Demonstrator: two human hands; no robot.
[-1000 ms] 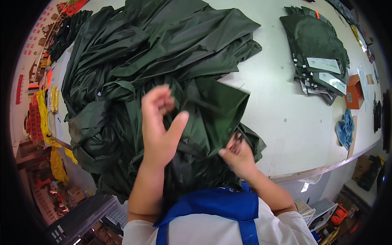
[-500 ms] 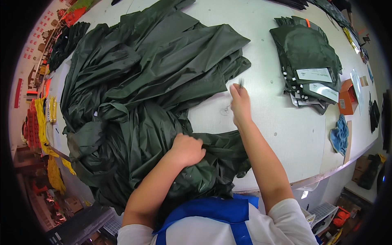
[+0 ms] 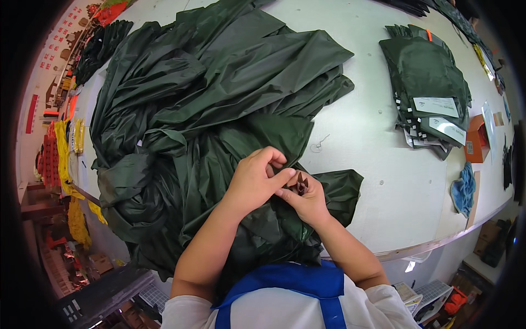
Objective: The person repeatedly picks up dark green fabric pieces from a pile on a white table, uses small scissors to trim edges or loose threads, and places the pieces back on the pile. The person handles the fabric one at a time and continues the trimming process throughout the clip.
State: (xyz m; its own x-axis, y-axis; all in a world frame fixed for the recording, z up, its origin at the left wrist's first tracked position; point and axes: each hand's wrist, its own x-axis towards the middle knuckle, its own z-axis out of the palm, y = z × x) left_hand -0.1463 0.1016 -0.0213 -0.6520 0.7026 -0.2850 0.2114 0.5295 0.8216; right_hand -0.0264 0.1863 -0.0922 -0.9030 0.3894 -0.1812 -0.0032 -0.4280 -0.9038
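A large heap of dark green, slightly shiny fabric garments [image 3: 181,109] covers the left and middle of the table in deep folds. My left hand [image 3: 255,178] is over the near part of the heap, thumb and fingers closed in a pinch on a bit of the green fabric. Right beside it, my right hand [image 3: 307,200] also pinches at the fabric, its thumb close to the left thumb. Small brown thread snips [image 3: 302,185] sit tucked in the right palm, partly covered by the fingers. The exact spot pinched is too small to make out.
At the right lies a stack of folded dark green packs [image 3: 424,74] with white labels. Near it are an orange box [image 3: 478,140] and a blue cloth [image 3: 463,189]. Loose thread [image 3: 319,143] lies on the pale table [image 3: 378,164]. Yellow garments [image 3: 63,153] hang at the left.
My right hand has come back from the bare table toward me and met my left hand at the fabric. The left hand has lifted slightly and moved right, and the fabric under it has shifted.
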